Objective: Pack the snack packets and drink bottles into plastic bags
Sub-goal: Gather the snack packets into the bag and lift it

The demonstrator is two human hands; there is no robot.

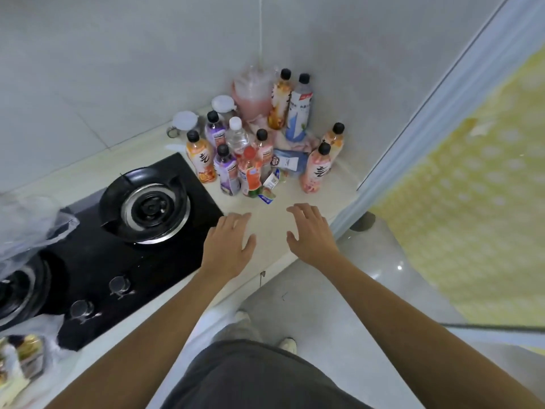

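Both hands are out over the pale counter (274, 231), palms down, neither holding anything. The left hand (228, 245) hovers just beside the right edge of the black gas hob (118, 249), its fingers straight and close together. The right hand (311, 231) is near the counter's front edge with its fingers loosely spread, so its grip is empty and slack as well.

Ahead of the hands, pushed into the corner where the two tiled walls meet, stands the cluster of drink bottles (253, 154), all upright. At the left of the group is an orange bottle (200, 159) with a black cap; next to it are a purple-labelled bottle (227, 171) and a red-capped bottle (250, 172). A pink bottle (317, 168) stands a little apart on the right. At the back, a tall white-and-blue bottle (299, 109) leans against the wall beside a crumpled clear plastic bag (253, 93) with something pink in it. Small snack packets (269, 187) lie at the foot of the bottles, nearest the hands; their print is too blurred to read, though one looks blue and white.

More clear plastic (32, 225) is bunched over the hob's far-left burner. Two white-lidded jars (203, 113) sit against the wall behind the bottles.
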